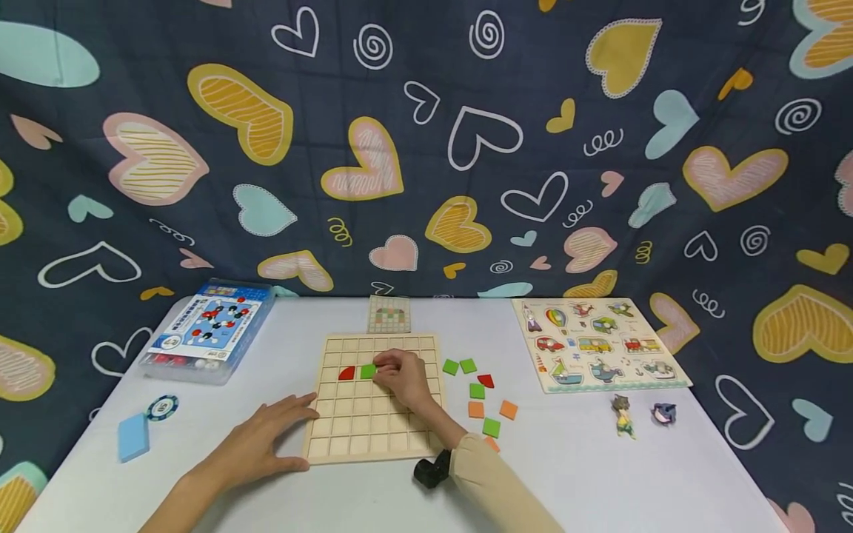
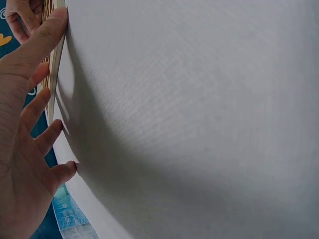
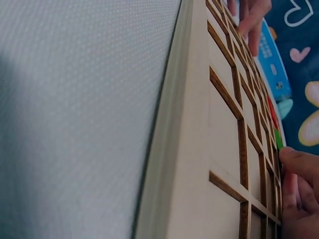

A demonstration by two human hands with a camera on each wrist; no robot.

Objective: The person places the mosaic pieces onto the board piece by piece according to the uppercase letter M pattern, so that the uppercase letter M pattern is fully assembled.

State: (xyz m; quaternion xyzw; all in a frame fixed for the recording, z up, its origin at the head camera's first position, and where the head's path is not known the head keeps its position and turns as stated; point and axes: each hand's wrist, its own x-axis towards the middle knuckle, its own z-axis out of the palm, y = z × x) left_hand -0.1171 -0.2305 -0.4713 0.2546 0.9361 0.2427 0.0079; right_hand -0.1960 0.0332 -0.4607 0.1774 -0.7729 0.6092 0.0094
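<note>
A square wooden grid board [image 1: 366,426] lies on the white table. In its upper part a red quarter-round piece [image 1: 346,374] sits in a cell, with a green square tile [image 1: 368,371] just right of it. My right hand [image 1: 404,377] reaches over the board, thumb and fingertips pinching at the green tile's right edge; the thumb [image 3: 298,160] meets the tile in the right wrist view. My left hand [image 1: 256,442] rests at the board's left side, fingers spread and fairly straight. Its thumb [image 2: 50,34] touches the board's edge in the left wrist view.
Loose green tiles [image 1: 477,391], orange tiles [image 1: 476,409] and a red piece [image 1: 486,380] lie right of the board. A pattern card [image 1: 389,326] stands behind it. Around are a boxed kit [image 1: 209,329], blue block [image 1: 133,437], round chip [image 1: 163,407], picture puzzle [image 1: 600,344] and two figurines [image 1: 623,416].
</note>
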